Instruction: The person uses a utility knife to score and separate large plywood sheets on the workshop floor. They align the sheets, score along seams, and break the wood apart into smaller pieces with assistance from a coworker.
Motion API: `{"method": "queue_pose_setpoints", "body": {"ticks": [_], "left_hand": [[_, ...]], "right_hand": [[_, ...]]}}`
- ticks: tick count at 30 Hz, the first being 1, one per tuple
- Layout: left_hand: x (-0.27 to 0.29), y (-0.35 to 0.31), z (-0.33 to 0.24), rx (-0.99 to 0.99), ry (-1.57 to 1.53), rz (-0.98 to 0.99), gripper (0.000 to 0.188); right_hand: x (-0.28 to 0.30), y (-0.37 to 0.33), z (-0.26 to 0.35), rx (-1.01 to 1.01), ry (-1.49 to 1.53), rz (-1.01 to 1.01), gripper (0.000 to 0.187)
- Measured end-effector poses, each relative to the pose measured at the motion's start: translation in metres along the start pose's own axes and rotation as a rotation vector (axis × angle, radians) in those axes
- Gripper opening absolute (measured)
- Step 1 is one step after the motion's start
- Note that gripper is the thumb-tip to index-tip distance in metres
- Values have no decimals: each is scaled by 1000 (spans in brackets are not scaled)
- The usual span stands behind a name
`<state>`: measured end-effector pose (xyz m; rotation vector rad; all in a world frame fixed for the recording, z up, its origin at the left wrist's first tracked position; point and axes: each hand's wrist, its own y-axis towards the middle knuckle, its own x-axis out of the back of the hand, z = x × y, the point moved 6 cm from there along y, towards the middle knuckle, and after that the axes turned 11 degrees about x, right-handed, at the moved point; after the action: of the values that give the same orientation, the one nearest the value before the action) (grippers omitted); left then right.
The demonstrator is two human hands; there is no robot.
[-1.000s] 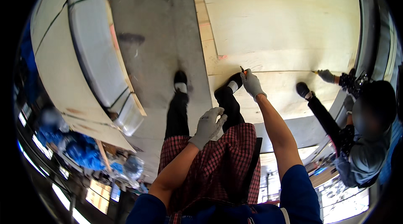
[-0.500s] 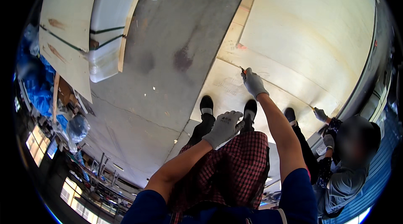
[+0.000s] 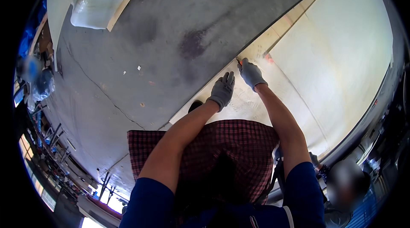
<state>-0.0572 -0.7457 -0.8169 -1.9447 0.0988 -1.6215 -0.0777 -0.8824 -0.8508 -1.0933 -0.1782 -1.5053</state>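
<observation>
My right hand (image 3: 252, 75), in a grey work glove, is closed round a small orange utility knife (image 3: 240, 62). Its dark tip is at the far left edge of a pale flat sheet (image 3: 252, 107), beside the grey floor. My left hand (image 3: 223, 90), gloved too, lies on the same sheet just left of the knife hand, fingers stretched out and palm down. A second, larger pale sheet (image 3: 341, 53) lies over to the right, with reddish marks near its corner. Most of the knife is hidden in my right glove.
Grey concrete floor (image 3: 128, 65) with dark stains and a crack extends to the left. A wrapped white stack (image 3: 100, 6) with green straps stands at the far left. Close by on the right, a co-worker (image 3: 341, 198) crouches, with a gloved hand (image 3: 314, 159) near the sheet.
I have bent lower and turned, so the sheets appear slanted. My right hand has carried the knife to the sheet's left edge. My left hand has come from my knee onto the sheet.
</observation>
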Motion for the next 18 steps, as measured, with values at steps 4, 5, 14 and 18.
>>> {"method": "queue_pose_setpoints", "body": {"ticks": [4, 5, 14, 18], "left_hand": [[-26, 3, -13, 138, -135, -227, 54], [-27, 6, -17, 135, -110, -222, 54], [-96, 24, -14, 232, 335, -631, 38], [-89, 33, -21, 298, 22, -514, 39]], "right_hand": [[-7, -1, -9, 80, -59, -45, 28], [-7, -3, -13, 86, -76, -46, 28], [-10, 4, -8, 201, -172, -50, 32], [-14, 7, -26, 206, -243, -93, 31]]}}
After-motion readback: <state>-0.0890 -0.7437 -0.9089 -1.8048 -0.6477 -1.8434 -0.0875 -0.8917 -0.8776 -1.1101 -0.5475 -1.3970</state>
